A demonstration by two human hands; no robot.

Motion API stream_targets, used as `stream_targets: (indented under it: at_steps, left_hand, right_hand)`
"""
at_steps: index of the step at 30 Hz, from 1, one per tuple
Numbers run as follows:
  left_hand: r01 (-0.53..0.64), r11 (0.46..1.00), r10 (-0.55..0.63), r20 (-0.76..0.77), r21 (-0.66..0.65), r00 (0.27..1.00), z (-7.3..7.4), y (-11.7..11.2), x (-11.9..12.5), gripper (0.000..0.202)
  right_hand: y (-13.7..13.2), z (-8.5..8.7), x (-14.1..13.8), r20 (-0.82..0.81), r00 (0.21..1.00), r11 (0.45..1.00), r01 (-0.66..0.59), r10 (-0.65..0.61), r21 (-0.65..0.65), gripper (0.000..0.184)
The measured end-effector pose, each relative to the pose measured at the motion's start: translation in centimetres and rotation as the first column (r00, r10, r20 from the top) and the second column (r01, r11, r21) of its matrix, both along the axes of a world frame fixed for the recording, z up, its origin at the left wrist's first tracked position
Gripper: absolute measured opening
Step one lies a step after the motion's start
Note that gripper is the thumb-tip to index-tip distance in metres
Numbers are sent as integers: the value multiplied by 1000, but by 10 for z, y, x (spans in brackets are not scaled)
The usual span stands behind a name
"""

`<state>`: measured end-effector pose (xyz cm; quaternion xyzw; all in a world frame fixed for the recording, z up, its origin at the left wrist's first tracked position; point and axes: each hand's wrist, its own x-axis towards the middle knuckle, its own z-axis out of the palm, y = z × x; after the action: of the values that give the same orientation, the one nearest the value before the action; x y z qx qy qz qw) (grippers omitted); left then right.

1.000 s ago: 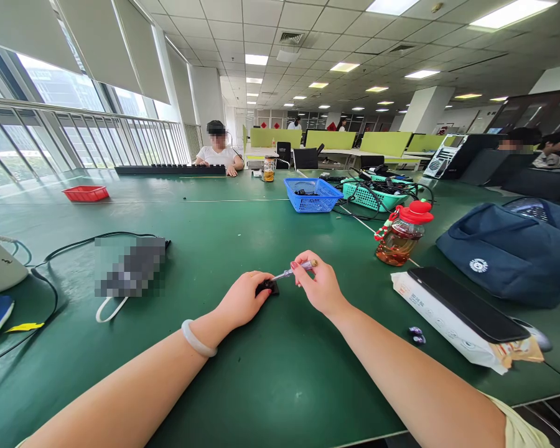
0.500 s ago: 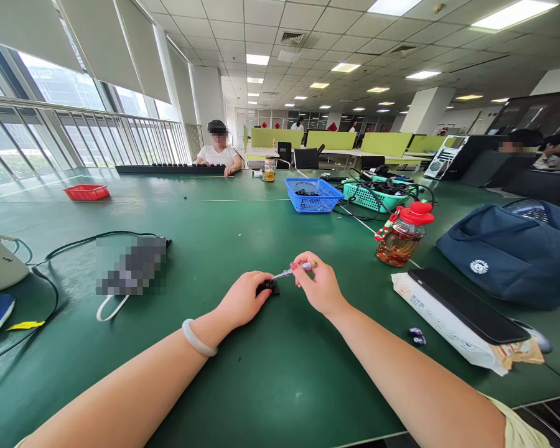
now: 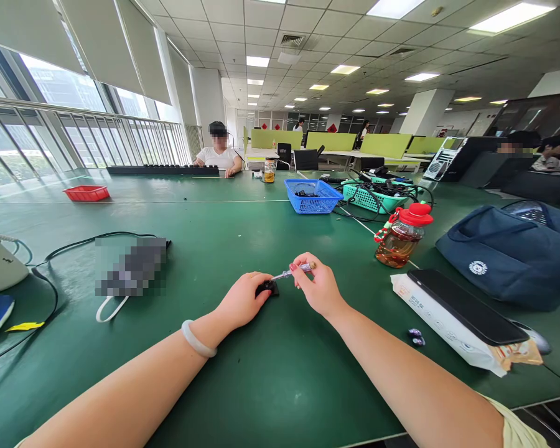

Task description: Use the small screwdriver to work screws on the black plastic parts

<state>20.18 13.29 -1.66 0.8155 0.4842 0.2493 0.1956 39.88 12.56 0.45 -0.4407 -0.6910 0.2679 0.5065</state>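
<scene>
On the green tabletop (image 3: 280, 373), my left hand (image 3: 243, 298) is closed around a small black part (image 3: 274, 288), whose right end shows past the fingers. What kind of part it is I cannot make out. My right hand (image 3: 321, 286) pinches a screwdriver (image 3: 303, 267) with a clear handle. Its thin shaft slants down to the left, and the tip meets or nearly meets the black part beside my left fingers. Most of the black part is hidden under my left hand.
Right of my hands are a red-lidded bottle (image 3: 400, 239), a dark phone (image 3: 464, 305) on a white packet (image 3: 434, 320), and a navy bag (image 3: 508, 255). Farther back stand a blue basket (image 3: 313, 202) and a green basket (image 3: 372, 200) with cables. A person (image 3: 218, 152) sits across the table.
Both hands, the screwdriver and the black part stay nearly where they were. Across the table, the long black strip in front of the seated person has shifted slightly left.
</scene>
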Motion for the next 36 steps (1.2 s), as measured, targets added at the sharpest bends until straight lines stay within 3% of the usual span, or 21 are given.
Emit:
stream_targets:
  at_steps: [36]
  left_hand:
    - [6,1000,-6,2,14,1000,2,-1,0,29]
  right_hand:
    - [-2,2,0,29,999,999,26,-27,23,29]
